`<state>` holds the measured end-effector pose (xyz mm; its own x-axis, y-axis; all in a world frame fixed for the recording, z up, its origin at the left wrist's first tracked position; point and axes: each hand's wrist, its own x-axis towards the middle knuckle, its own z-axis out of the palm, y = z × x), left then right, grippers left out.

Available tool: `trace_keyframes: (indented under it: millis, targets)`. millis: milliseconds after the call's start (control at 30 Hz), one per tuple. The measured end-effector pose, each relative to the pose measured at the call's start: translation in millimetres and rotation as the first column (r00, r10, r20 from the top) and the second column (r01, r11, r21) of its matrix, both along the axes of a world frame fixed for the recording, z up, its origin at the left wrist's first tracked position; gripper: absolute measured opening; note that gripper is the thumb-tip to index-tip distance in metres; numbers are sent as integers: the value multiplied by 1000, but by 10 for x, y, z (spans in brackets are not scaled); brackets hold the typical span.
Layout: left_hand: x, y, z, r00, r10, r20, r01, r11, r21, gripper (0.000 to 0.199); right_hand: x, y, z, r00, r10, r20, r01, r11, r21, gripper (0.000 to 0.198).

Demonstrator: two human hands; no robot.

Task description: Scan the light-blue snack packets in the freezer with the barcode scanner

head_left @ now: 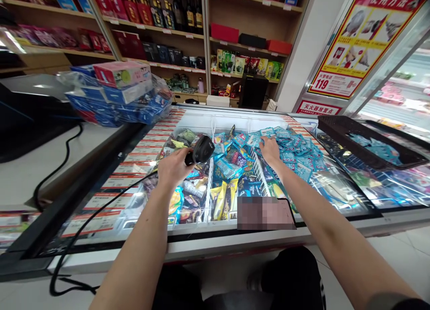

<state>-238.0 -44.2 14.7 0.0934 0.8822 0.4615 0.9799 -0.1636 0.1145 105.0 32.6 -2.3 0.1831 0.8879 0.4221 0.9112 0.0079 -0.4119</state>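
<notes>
My left hand (174,169) is closed around a black barcode scanner (203,149), whose head points right above the glass-topped freezer (131,211). A black cable (97,211) trails from it down to the lower left. Farther right, my right hand (269,149) reaches onto a pile of small blue packets (298,151) spread over the glass. Its fingertips touch packets at the pile's left side; whether they pinch one is hard to make out. Under the glass, white wire dividers (257,169) separate wrapped ice creams, some in yellow wrappers (225,198).
A brown tray (339,128) with more blue packets stands at the right. Plastic-wrapped blue boxes (114,95) sit at the left. A phone (278,213), partly blurred out, lies on the freezer's front edge. Stocked shelves (157,27) line the back.
</notes>
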Motion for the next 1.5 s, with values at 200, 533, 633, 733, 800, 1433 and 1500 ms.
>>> trace_keyframes:
  millis: [200, 533, 633, 733, 800, 1433, 1500]
  targets:
    - [-31, -3, 6, 999, 45, 16, -46, 999, 11, 38, -76, -90, 37, 987, -92, 132, 88, 995, 36, 30]
    - [-113, 21, 16, 992, 116, 41, -116, 993, 1, 41, -576, -59, 56, 895, 350, 275, -358, 933, -23, 40]
    - [-145, 21, 25, 989, 143, 47, -144, 989, 19, 39, -805, -82, 32, 795, 544, 268, -551, 833, -58, 42]
    - [-163, 20, 28, 981, 192, 34, -193, 981, 34, 38, -1051, -148, 31, 672, 683, 285, -694, 716, -79, 45]
    - [-165, 16, 28, 979, 203, 20, -204, 979, 18, 39, -1196, -203, 33, 592, 749, 297, -751, 646, -133, 48]
    - [-192, 28, 2, 988, 156, 7, -156, 987, 40, 40, -1649, -329, -44, 849, 513, 127, -462, 838, -292, 52]
    - [-181, 29, -5, 991, 132, -3, -132, 991, 38, 40, -1554, -369, -28, 827, 549, 121, -499, 816, -293, 48]
